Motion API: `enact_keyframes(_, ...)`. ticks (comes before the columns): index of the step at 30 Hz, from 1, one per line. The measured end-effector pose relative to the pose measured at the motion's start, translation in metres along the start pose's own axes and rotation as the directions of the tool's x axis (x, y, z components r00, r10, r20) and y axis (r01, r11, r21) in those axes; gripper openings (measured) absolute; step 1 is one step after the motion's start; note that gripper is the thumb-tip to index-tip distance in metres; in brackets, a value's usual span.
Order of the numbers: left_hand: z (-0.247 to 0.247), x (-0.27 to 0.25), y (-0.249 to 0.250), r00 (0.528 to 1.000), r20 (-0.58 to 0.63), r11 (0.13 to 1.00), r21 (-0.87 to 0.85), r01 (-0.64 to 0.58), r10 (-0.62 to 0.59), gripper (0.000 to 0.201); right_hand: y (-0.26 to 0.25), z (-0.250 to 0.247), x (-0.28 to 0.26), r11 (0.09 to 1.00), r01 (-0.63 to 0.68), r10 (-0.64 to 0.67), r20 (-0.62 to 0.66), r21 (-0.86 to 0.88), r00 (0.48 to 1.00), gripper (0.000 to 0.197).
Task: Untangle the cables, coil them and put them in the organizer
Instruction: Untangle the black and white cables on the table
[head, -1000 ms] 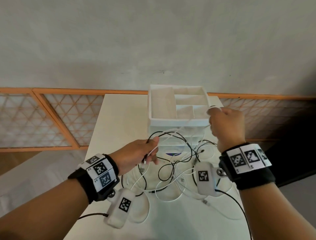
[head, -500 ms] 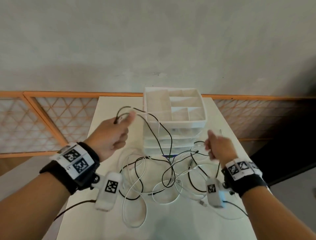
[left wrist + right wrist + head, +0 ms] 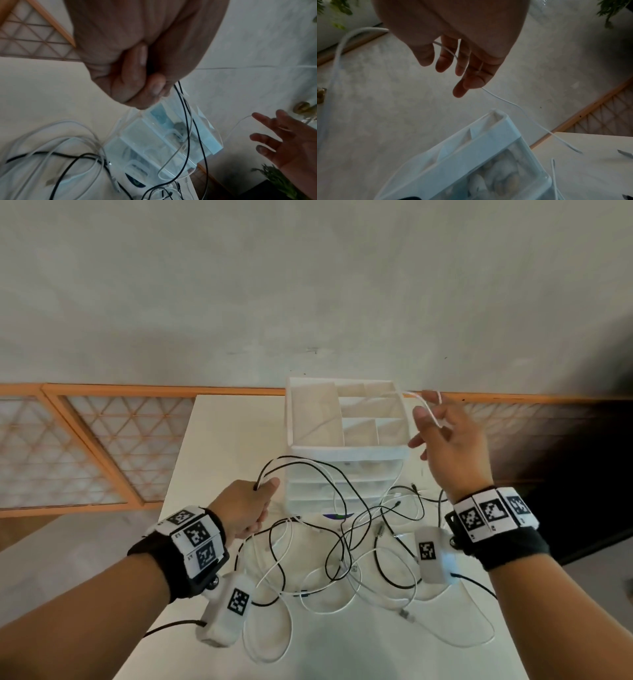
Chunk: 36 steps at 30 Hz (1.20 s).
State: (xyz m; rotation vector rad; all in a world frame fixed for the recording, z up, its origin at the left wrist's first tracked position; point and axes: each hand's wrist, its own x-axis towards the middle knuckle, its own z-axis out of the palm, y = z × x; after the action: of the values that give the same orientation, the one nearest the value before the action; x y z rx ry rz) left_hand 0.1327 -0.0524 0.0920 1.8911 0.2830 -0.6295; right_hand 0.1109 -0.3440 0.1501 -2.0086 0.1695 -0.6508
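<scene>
A tangle of black and white cables [image 3: 342,559] lies on the white table in front of the white organizer [image 3: 346,451]. My left hand [image 3: 265,491] is curled into a fist just left of the organizer and grips a bunch of black cables [image 3: 184,108] with a white strand among them. These arc over to the pile. My right hand [image 3: 431,422] is raised at the organizer's top right corner with its fingers spread. A thin white cable [image 3: 505,101] lies draped across those fingers [image 3: 462,63] and trails down over the organizer [image 3: 488,142].
The organizer has open top compartments [image 3: 363,409] and clear drawers [image 3: 342,487] below. An orange lattice railing [image 3: 102,440] runs behind the table along a grey wall. Loose white loops [image 3: 270,638] spill toward the table's near edge.
My left hand has come down from high on the left to beside the organizer, still gripping cables. My right hand has risen from the table to the organizer's top corner and spread its fingers.
</scene>
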Motion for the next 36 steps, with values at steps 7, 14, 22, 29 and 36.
enact_keyframes(7,-0.006,-0.007,0.009,0.984,0.064,0.986,0.024,-0.167,0.165,0.047,0.034,-0.004,-0.003,0.971,-0.055,0.094,0.160,-0.234,0.983,0.020)
enact_keyframes(14,-0.011,-0.025,0.017,0.915,0.224,0.927,0.098,-0.363,0.335,0.026,0.034,0.001,-0.044,0.847,-0.115,0.321,0.329,-0.518,0.888,0.067)
enact_keyframes(22,0.019,-0.055,0.044,0.749,0.413,0.800,0.076,-0.595,0.518,0.059,0.033,0.052,-0.091,0.907,0.015,0.287,0.642,-0.422,0.711,0.033)
enact_keyframes(29,-0.003,-0.046,0.029,0.852,0.301,0.902,-0.089,-0.422,0.429,0.051,0.128,0.026,-0.121,0.570,-0.084,0.660,0.395,-0.817,0.639,0.032)
enact_keyframes(36,0.002,-0.020,-0.006,0.930,0.119,0.903,0.224,-0.367,0.349,0.040,0.130,0.039,-0.127,0.665,-0.211,0.689,0.481,-0.716,0.542,0.051)
